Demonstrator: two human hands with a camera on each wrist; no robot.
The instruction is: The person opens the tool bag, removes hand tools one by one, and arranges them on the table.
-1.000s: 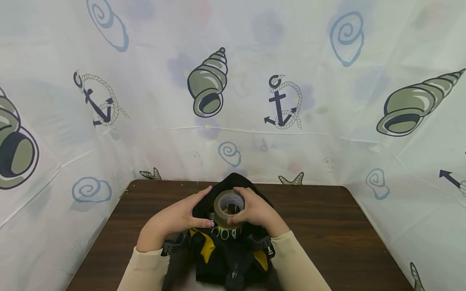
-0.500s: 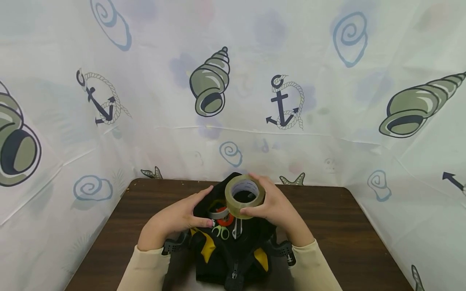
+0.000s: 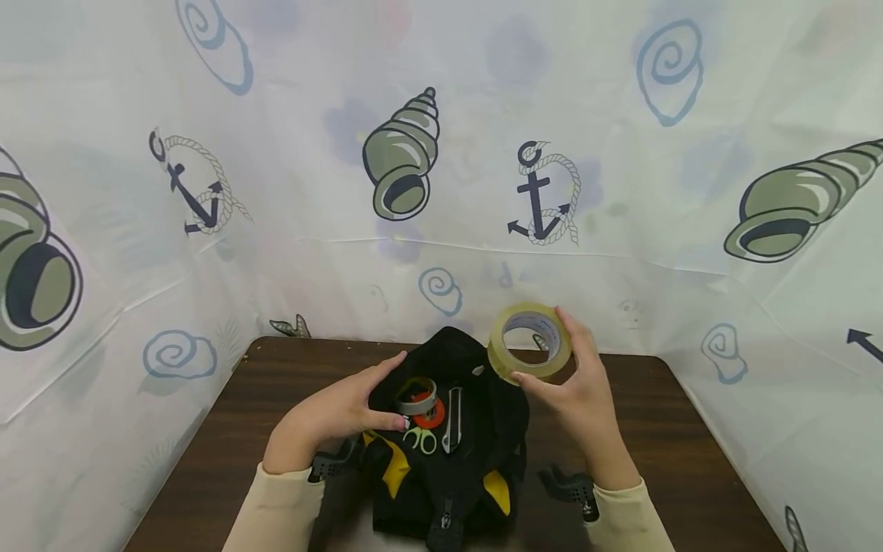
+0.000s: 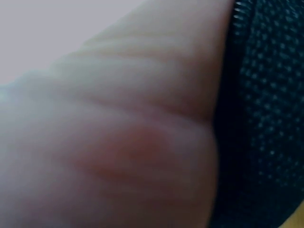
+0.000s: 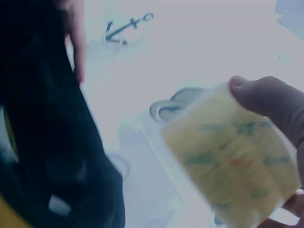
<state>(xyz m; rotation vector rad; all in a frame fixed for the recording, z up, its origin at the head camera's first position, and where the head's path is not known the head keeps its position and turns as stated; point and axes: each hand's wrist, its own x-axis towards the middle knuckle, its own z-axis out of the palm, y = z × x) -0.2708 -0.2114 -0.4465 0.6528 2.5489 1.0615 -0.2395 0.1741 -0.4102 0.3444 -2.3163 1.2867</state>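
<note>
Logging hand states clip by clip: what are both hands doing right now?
Left hand: open, thumb and index spread at the black bag.
Right hand: holding the tape roll.

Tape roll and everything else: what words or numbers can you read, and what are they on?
Nothing can be read for sure.
Tape roll in the right hand: green and orange marks, too blurred.
Its core: print, too small.
Black wrist gear: light mark, too small.
Backdrop: drawn anchors and shells, no readable words.

At lower centre of the head view, a bag on the table holds scissors, cutter and roll, and at its upper right the tape is in the right hand.
</note>
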